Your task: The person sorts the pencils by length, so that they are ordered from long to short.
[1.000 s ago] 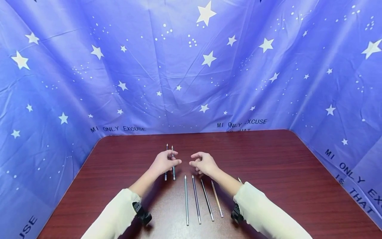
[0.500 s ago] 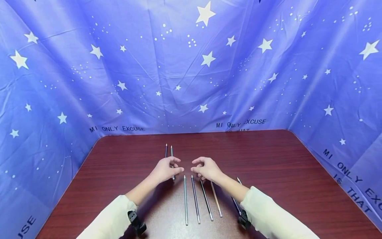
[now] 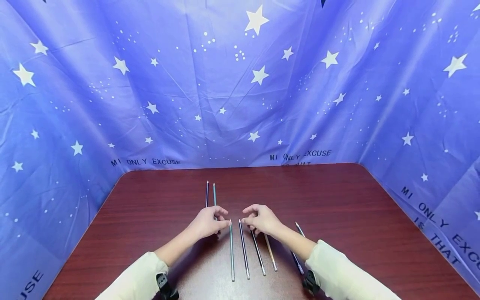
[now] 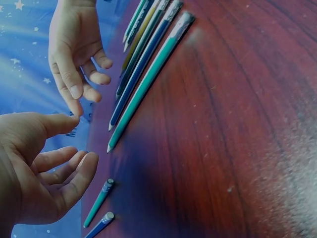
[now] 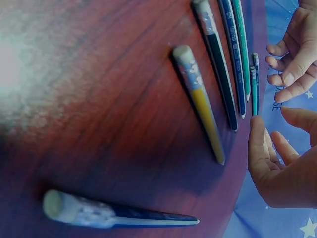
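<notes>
My left hand (image 3: 204, 223) hovers over the lower part of two pencils lying further back, a dark blue pencil (image 3: 207, 193) and a green pencil (image 3: 214, 193). Its fingers are loosely bent and hold nothing. Facing it, my right hand (image 3: 264, 218) hangs above the tips of the nearer pencils, also holding nothing, thumb and fingers apart in the right wrist view. Those nearer ones are a green pencil (image 3: 232, 254), a blue pencil (image 3: 244, 252), a dark pencil (image 3: 258, 254) and a yellow pencil (image 3: 271, 252). My right forearm partly hides another dark blue pencil (image 3: 297, 262).
All pencils lie on a reddish-brown wooden table (image 3: 337, 200), tips pointing away from me, erasers toward me. A blue curtain (image 3: 225, 83) with white stars surrounds the table's back and sides.
Both hands have moved back toward me, from beside the two far pencils to around the tips of the nearer row. The pencils stay in place; the head view has shifted slightly.
</notes>
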### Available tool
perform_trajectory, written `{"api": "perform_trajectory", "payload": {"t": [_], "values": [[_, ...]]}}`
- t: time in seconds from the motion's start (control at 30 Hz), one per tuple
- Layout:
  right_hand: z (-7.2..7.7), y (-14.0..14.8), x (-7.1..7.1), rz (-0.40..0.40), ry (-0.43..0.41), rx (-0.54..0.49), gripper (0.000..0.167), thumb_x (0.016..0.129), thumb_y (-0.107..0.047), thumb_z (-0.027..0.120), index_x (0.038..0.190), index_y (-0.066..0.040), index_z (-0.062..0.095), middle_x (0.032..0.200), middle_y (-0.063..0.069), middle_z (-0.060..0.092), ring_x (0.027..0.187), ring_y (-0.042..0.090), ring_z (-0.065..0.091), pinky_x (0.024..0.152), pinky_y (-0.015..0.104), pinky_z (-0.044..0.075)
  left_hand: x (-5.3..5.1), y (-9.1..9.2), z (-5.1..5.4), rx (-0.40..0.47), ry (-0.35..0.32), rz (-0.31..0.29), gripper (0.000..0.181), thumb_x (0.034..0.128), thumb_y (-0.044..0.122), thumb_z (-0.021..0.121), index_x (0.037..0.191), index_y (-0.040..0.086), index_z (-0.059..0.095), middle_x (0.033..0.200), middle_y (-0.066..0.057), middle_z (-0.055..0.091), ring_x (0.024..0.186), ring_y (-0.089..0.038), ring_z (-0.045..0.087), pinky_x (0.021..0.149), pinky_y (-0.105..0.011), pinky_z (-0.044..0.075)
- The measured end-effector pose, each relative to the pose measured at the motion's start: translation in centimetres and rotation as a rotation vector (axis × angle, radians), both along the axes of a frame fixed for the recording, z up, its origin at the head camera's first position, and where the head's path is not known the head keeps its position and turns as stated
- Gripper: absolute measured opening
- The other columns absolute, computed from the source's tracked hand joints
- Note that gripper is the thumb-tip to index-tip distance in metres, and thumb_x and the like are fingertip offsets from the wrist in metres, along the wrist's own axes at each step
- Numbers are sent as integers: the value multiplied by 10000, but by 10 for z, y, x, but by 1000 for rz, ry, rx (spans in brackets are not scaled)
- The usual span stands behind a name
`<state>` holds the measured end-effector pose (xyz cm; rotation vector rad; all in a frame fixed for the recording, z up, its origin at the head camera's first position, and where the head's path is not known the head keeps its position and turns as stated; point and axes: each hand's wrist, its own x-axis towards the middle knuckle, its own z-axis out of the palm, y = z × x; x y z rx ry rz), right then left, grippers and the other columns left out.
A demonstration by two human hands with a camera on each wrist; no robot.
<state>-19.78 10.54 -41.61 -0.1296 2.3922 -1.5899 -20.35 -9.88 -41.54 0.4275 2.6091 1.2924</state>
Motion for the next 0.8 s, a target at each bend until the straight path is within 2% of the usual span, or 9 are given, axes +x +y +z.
{"api": "perform_trajectory", "payload": {"t": [0.43, 0.8], "values": [[-8, 3, 12, 50, 16, 21, 333, 813, -91, 666, 1117, 26, 601, 721, 39, 601, 566, 112, 543, 465, 237, 512, 11, 5, -8, -45, 33, -42, 295, 795, 191, 719, 1008, 2, 640, 749, 2, 627, 563, -60, 560, 554, -208, 492], [-7, 1, 23, 81, 4, 6, 346, 811, -97, 670, 1120, 34, 586, 692, 6, 564, 568, 109, 536, 474, 237, 509, 18, 7, -10, -48, 10, -21, 322, 790, 202, 722, 1014, -12, 633, 769, -7, 636, 613, -61, 554, 555, -194, 481]]}}
